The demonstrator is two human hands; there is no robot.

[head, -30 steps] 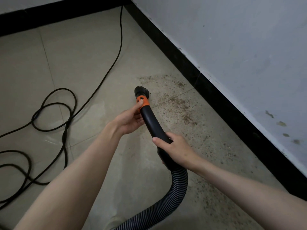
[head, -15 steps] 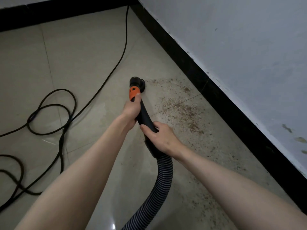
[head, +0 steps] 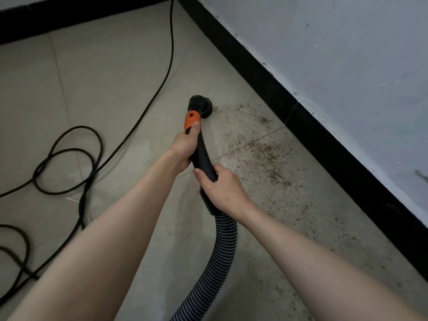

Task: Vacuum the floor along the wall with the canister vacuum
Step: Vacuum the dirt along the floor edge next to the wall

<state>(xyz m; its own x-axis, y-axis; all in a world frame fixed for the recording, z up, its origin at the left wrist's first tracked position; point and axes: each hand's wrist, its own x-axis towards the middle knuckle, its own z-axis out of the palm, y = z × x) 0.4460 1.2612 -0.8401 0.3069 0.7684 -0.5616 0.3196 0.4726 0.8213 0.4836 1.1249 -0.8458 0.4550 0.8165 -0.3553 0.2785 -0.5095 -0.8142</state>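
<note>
I hold a black curved vacuum handle (head: pixel 203 156) with both hands. My left hand (head: pixel 184 147) grips it high up, thumb on the orange collar (head: pixel 191 121). My right hand (head: pixel 221 189) grips it lower, just above the ribbed grey hose (head: pixel 215 256). The round black nozzle (head: pixel 201 105) is down at the floor, at the far left edge of a patch of brown dirt (head: pixel 264 154). The dirt spreads over the beige tiles beside the black baseboard (head: pixel 324 140) of the white wall (head: pixel 347 54). The canister itself is out of view.
A black power cord (head: pixel 69 156) lies in loops on the tiles to the left and runs up to the far corner (head: pixel 172 10). A second black baseboard (head: pixel 69 17) crosses the top. More dirt speckles the floor near the bottom right.
Both hands have pushed the handle forward, so the nozzle has slid away from me to the far edge of the dirt patch. My left hand has closed fully round the handle.
</note>
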